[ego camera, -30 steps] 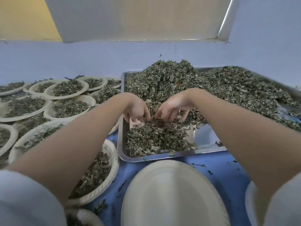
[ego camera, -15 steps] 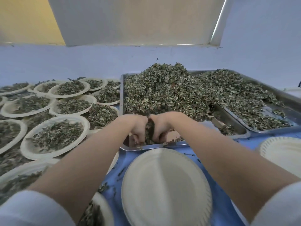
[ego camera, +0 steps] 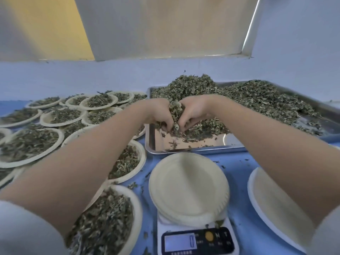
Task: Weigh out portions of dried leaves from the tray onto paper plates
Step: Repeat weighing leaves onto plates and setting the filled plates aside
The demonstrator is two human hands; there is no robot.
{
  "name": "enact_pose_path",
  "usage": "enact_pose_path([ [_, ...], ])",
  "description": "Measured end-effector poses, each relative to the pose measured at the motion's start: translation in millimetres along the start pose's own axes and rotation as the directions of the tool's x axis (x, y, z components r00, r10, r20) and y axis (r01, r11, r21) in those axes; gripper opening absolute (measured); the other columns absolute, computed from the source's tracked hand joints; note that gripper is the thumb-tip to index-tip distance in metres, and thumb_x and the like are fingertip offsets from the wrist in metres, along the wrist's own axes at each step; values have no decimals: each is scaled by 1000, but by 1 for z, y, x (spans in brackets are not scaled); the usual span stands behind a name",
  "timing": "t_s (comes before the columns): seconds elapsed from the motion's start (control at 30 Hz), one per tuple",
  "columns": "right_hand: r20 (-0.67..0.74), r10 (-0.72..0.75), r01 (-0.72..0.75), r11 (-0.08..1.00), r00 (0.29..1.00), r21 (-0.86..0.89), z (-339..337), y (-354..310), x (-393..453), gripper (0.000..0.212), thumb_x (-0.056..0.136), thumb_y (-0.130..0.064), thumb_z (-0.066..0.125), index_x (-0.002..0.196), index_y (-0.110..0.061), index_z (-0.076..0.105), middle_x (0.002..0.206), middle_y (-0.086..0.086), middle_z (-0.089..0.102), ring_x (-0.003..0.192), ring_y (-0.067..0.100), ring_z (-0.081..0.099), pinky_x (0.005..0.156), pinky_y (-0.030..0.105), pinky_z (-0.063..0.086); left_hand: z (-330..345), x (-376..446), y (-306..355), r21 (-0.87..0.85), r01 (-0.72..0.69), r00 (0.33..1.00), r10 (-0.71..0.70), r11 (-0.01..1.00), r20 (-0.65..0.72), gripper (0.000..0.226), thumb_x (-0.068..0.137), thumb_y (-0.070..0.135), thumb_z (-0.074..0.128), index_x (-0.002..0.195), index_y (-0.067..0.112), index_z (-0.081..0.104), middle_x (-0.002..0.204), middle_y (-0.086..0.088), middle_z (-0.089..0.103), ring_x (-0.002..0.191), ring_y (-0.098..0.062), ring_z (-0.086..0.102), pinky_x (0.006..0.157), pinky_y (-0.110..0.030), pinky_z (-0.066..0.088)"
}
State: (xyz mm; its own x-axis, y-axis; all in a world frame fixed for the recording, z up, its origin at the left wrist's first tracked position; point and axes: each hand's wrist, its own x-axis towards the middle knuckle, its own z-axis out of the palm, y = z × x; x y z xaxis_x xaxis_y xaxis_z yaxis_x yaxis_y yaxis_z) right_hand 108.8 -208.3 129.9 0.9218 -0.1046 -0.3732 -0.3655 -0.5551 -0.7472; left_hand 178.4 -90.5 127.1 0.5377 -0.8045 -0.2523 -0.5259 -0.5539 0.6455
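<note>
A steel tray [ego camera: 149, 144] holds a big heap of dried green leaves [ego camera: 193, 89]. Above its near left corner, my left hand [ego camera: 160, 115] and my right hand [ego camera: 193, 115] are cupped together, fingers curled round a bunch of dried leaves [ego camera: 175, 111] held between them, lifted off the tray floor. A few bits hang and fall below the hands. In front of the tray an empty paper plate [ego camera: 189, 186] sits on a white digital scale [ego camera: 197, 240] whose display reads 0.
Several leaf-filled paper plates [ego camera: 31, 144] overlap across the left of the blue table. One filled plate [ego camera: 106, 223] lies near my left forearm. A stack of empty plates [ego camera: 272, 205] lies at the right. A second tray of leaves [ego camera: 327, 107] sits at the back right.
Both hands have risen together with the gathered leaves, from the tray floor to above its near corner. The view has tilted down, bringing the scale into sight.
</note>
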Motion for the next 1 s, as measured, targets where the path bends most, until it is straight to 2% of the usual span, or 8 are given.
enact_pose_path([
  [0.13, 35, 17, -15, 999, 999, -50, 10, -12, -40, 41, 71, 17, 68, 109, 13, 54, 74, 10, 70, 71, 15, 71, 66, 23, 56, 5, -38, 17, -131, 19, 1000, -16, 991, 24, 21, 74, -20, 63, 80, -2, 54, 68, -14, 67, 57, -15, 66, 50, -19, 54],
  [0.33, 149, 118, -89, 978, 982, -187, 48, 4, -81, 32, 76, 15, 66, 106, 6, 64, 100, 18, 69, 83, 19, 70, 73, 26, 58, 50, -83, 19, -82, 95, 971, -74, 992, 226, 26, 75, -20, 60, 99, -10, 61, 83, -17, 68, 74, -21, 66, 57, -20, 54],
  [0.4, 186, 199, -134, 940, 962, -314, 59, 12, -87, 57, 75, 1, 76, 128, -1, 54, 118, 14, 63, 86, 17, 70, 82, 32, 57, 62, -91, 16, -2, 124, 952, -118, 992, 281, 54, 76, -15, 65, 127, -4, 51, 115, -16, 64, 101, -24, 63, 68, -24, 54],
  [0.47, 133, 239, -155, 878, 962, -454, 61, 17, -92, 96, 69, -16, 83, 147, -16, 28, 140, 8, 43, 86, 14, 68, 81, 31, 57, 64, -95, 14, 87, 140, 949, -159, 986, 273, 93, 74, -8, 72, 150, 13, 21, 148, -9, 36, 123, -26, 50, 73, -26, 54],
  [0.53, 78, 198, -128, 839, 977, -529, 58, 15, -97, 109, 67, -27, 85, 151, -29, 15, 152, 6, 28, 101, 19, 63, 77, 28, 58, 57, -101, 16, 131, 131, 960, -159, 983, 230, 114, 72, -1, 77, 152, 29, 1, 158, -8, 12, 127, -33, 46, 85, -33, 54],
  [0.63, 34, 128, -92, 852, 991, -515, 54, 12, -107, 107, 67, -33, 84, 149, -37, 17, 151, 7, 31, 116, 25, 55, 84, 32, 56, 45, -108, 21, 103, 93, 980, -109, 990, 164, 112, 72, 1, 77, 151, 35, 5, 158, -7, 14, 127, -33, 45, 93, -38, 50],
  [0.87, -19, 50, -52, 837, 999, -544, 58, 17, -113, 105, 71, -38, 80, 149, -40, 10, 153, 2, 26, 109, 17, 50, 92, 34, 50, 48, -108, 19, 88, -4, 992, -7, 996, 123, 106, 73, 4, 76, 148, 44, 12, 159, 1, 9, 140, -22, 26, 90, -28, 34],
  [1.0, -42, 4, -27, 809, 999, -587, 59, 20, -110, 118, 70, -42, 80, 151, -33, -6, 160, -4, 4, 139, 18, 30, 109, 40, 35, 54, -104, 12, 142, -47, 994, 33, 989, 102, 114, 71, 9, 80, 147, 48, 5, 159, 6, 8, 143, -20, 18, 104, -34, 26],
])
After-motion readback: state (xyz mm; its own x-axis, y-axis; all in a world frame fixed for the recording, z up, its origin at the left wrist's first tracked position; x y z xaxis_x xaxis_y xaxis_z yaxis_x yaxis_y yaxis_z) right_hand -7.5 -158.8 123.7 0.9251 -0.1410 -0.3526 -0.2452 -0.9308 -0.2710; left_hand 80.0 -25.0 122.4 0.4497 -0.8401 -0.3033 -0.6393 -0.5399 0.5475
